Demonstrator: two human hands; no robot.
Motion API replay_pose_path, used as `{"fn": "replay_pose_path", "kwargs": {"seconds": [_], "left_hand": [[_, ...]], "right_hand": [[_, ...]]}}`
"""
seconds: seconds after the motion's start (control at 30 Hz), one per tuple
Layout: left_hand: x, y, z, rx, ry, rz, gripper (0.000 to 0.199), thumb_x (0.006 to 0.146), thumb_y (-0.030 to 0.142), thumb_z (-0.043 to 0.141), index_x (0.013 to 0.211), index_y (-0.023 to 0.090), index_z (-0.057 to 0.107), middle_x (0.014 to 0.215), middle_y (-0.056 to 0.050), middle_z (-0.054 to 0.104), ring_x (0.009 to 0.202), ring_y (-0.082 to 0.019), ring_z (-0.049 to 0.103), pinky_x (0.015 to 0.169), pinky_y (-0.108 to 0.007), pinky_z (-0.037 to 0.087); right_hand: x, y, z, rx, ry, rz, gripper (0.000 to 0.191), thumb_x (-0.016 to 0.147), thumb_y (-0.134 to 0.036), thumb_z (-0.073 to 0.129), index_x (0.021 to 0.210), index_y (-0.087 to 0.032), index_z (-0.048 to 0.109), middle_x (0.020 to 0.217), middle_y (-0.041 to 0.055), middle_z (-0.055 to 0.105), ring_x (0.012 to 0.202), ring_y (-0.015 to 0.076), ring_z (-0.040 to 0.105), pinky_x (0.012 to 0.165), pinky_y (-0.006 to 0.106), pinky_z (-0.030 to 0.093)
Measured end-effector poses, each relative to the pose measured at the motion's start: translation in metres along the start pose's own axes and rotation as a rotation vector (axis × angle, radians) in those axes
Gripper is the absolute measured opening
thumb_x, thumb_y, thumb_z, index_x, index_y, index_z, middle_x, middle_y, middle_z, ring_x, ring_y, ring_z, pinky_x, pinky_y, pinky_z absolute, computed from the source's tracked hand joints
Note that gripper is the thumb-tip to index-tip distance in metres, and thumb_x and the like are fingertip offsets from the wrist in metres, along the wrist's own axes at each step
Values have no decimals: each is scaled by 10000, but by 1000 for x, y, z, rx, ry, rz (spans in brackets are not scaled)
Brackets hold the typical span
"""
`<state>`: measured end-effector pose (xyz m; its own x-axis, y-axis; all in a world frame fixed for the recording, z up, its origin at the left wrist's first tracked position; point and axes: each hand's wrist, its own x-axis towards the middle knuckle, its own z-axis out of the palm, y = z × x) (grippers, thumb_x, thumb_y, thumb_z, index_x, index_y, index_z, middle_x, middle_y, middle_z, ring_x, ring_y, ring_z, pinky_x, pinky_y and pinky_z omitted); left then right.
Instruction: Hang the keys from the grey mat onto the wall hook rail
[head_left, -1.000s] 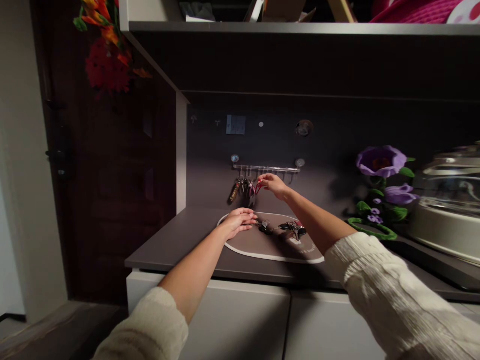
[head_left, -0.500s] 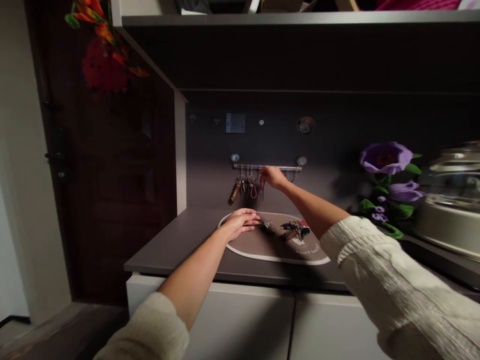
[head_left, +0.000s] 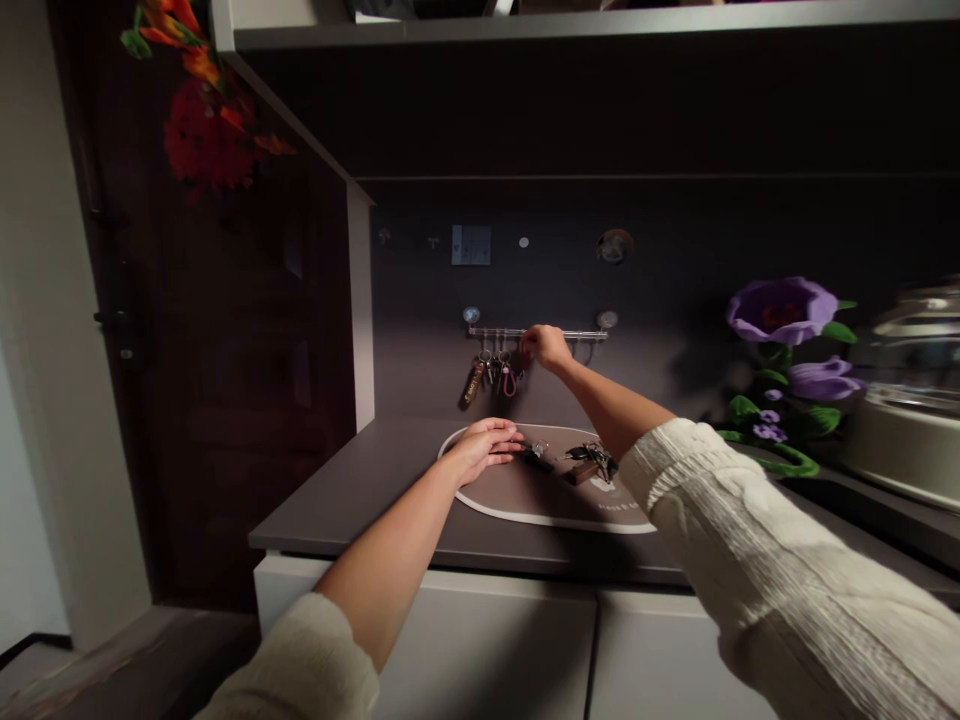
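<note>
My right hand [head_left: 547,347] is closed at the metal hook rail [head_left: 583,335] on the dark back wall, with something small and reddish at its fingertips. Left of it, several keys [head_left: 491,367] hang from the rail, among them a brown fob [head_left: 472,384] and a pink loop [head_left: 510,379]. Below, my left hand [head_left: 486,448] lies over the brown mat [head_left: 510,500], palm down and fingers stretched out. Just beyond its fingertips is a small bunch of keys [head_left: 538,449]. A larger bunch of keys [head_left: 594,459] rests farther right on the mat.
Purple flowers [head_left: 784,312] and a pale round appliance with a clear top [head_left: 911,400] stand at the right. A shelf [head_left: 600,28] spans overhead. Orange and red flowers [head_left: 206,135] hang at the upper left before a dark door [head_left: 225,400].
The reddish thing at my right hand hung below the fingers before and now shows higher, close against them. My left hand has stayed nearly still. The view has shifted slightly.
</note>
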<state>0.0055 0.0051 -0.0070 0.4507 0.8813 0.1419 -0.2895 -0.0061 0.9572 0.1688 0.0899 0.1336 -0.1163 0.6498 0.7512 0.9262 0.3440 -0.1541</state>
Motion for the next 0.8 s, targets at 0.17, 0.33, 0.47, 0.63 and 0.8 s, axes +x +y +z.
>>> {"fn": "replay_pose_path", "kwargs": {"seconds": [0.17,0.33,0.47,0.63,0.8], "left_hand": [[0,-1,0,2,4,4,236,685,243,648,880,157,547,957,-91,635,766,-131,615,741,-286,453],[1,-2,-1,2,-2,4,247,681,251,651,881,153,544,958,-96,636,764,-131,614,721,-272,458],[2,-3,-2,3,8,1,254,673,248,660,880,151,549,967,-99,639,762,-131,617,724,-275,462],[4,-2,-4,-4,15,-2,261,671,251,667,885,155,552,948,-94,647,754,-131,620,728,-281,465],[3,-1,-6,-17,18,1,265,672,245,666,888,151,547,923,-94,650,745,-134,623,712,-278,468]], "right_hand": [[1,-1,2,-34,-18,-9,236,703,-104,492,795,-137,706,783,75,679,725,155,577,666,207,382],[0,-1,3,-58,-32,-21,220,720,-119,490,785,-136,700,795,87,676,736,166,575,672,213,377],[-1,-1,3,-83,-69,-29,221,728,-106,475,760,-130,692,762,91,669,720,167,563,674,220,376],[-3,1,6,-75,-80,-26,222,737,-94,463,740,-121,684,732,96,656,695,164,550,687,232,388],[-3,6,10,-44,-28,-51,230,737,-94,466,773,-123,691,841,120,644,815,198,543,777,262,402]]}}
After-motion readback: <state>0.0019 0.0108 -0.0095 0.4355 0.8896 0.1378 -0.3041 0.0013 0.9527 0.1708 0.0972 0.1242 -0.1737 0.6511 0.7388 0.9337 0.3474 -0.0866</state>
